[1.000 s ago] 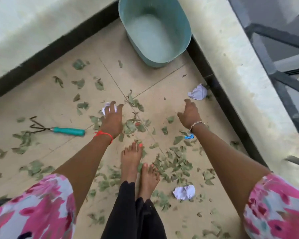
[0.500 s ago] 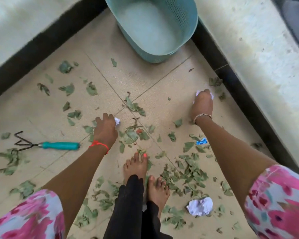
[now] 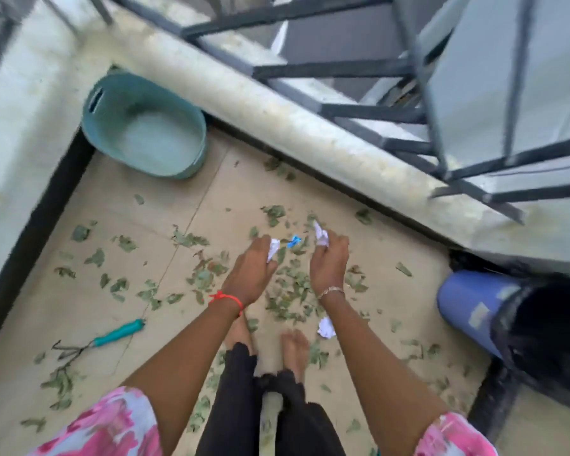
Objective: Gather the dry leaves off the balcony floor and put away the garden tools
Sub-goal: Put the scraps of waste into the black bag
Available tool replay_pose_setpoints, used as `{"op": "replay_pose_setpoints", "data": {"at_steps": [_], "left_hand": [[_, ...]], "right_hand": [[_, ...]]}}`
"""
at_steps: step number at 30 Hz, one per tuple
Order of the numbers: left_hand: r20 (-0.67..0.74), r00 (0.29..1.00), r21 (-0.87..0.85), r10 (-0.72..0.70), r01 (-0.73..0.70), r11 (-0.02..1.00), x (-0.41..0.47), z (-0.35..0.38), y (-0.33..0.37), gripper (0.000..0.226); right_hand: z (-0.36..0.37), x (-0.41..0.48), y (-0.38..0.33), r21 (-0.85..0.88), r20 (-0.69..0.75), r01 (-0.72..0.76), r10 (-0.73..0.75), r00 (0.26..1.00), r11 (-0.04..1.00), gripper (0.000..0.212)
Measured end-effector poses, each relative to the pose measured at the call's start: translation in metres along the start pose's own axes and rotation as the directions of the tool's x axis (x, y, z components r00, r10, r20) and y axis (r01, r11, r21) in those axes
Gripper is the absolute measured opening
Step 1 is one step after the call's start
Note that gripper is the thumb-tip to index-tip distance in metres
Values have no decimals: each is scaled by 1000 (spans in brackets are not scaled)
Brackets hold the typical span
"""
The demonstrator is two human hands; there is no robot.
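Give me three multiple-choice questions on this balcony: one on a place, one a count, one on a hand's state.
1. Where on the floor does the hand rake lie?
A. Left of the person's feet.
B. Right of them.
C. Between them.

2. How many crumpled white papers show?
A. One.
B. Three.
C. Five.

3. What is the left hand doing?
A. Pressing flat on the floor.
B. Hanging empty.
C. Gripping a crumpled white paper.

Answers:
1 A: it lies at the left.
2 B: left hand, right hand and floor each have one.
3 C: white paper pokes from its grip.
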State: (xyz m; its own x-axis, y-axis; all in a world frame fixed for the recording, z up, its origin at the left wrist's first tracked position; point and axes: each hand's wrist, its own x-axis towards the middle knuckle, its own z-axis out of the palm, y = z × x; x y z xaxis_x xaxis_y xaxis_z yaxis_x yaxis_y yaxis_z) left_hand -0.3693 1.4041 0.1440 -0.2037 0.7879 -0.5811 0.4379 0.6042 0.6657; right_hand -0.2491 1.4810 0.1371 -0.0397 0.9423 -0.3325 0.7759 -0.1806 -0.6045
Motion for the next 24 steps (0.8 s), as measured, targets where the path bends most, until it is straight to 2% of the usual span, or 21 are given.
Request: {"op": "replay_pose_setpoints", "data": {"at_steps": [3, 5, 7, 11, 14, 16, 20, 22, 24], "left_hand": [[86, 992, 80, 96, -103, 992, -1, 14, 62, 41], [129, 983, 81, 130, -141, 987, -3, 31, 101, 34], [166, 971, 87, 169, -185, 979, -7, 57, 137, 28], [292, 919, 64, 266, -296, 953, -11, 142, 219, 24], [332, 874, 72, 355, -398, 914, -8, 220, 276, 14], [374, 843, 68, 387, -441, 895, -4, 267, 305, 14], [398, 839, 62, 371, -428, 902, 6, 354, 346, 17], [386, 869, 75, 311, -365, 928, 12, 382, 357, 34], [377, 893, 120, 247, -312, 942, 12, 396, 359, 57]], "right_hand": [[-54, -12, 14, 178, -226, -184, 222, 949, 967, 42], [-96, -13, 24, 300, -323, -301, 393, 861, 905, 32], [-138, -14, 40, 368, -418, -302, 446, 791, 879, 25], [-219, -12, 111, 428, -575, -223, 454, 681, 876, 49], [-273, -1, 175, 468, -579, -234, 496, 647, 852, 37], [-303, 8, 213, 465, -597, -241, 503, 625, 852, 43], [-341, 31, 287, 386, -464, -372, 527, 713, 844, 40], [-351, 38, 310, 350, -357, -435, 548, 757, 829, 45], [-357, 39, 331, 307, -266, -538, 613, 744, 785, 51]]}}
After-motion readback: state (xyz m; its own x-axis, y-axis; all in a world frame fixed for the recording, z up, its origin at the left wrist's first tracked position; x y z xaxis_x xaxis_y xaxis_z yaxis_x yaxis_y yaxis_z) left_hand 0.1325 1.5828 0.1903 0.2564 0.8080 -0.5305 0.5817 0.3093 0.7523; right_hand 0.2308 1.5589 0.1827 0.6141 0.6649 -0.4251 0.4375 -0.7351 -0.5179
